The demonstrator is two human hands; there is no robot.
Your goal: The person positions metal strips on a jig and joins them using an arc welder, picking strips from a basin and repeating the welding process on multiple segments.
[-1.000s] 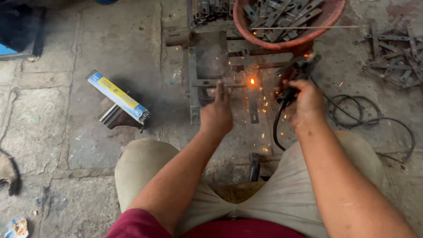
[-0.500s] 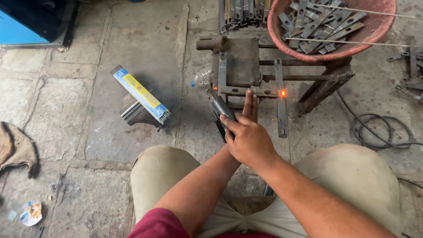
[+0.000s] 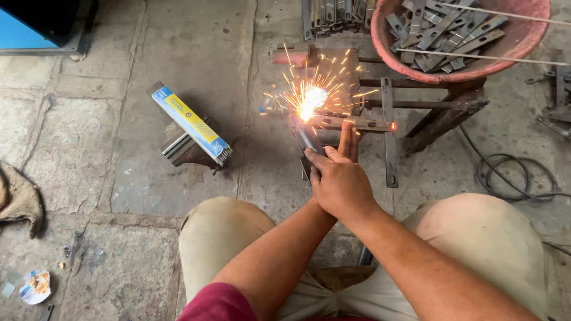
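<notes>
Both hands are stacked over the knees now. The right hand (image 3: 342, 181) lies on top, fingers straight; the left hand (image 3: 314, 159), mostly hidden beneath, grips the dark welding electrode holder (image 3: 306, 139). Half a second ago only a red spot glowed — now a bright arc (image 3: 312, 98) sprays sparks on the rusty flat-bar steel frame (image 3: 357, 123). Beyond: one yellow-and-blue electrode box (image 3: 190, 122), one red basin of steel strips (image 3: 461, 35).

The floor (image 3: 119, 172) is rough, matt stone slabs with gritty joints. The welded frame (image 3: 386, 107) is dull, rusty steel, and the flat strips (image 3: 440, 30) in the worn reddish plastic basin (image 3: 523, 41) are grey bare metal. The electrode box (image 3: 190, 122) looks like glossy printed cardboard. A crumpled brown cloth (image 3: 21, 199) is coarse; the trousers (image 3: 488, 238) are matt beige fabric
</notes>
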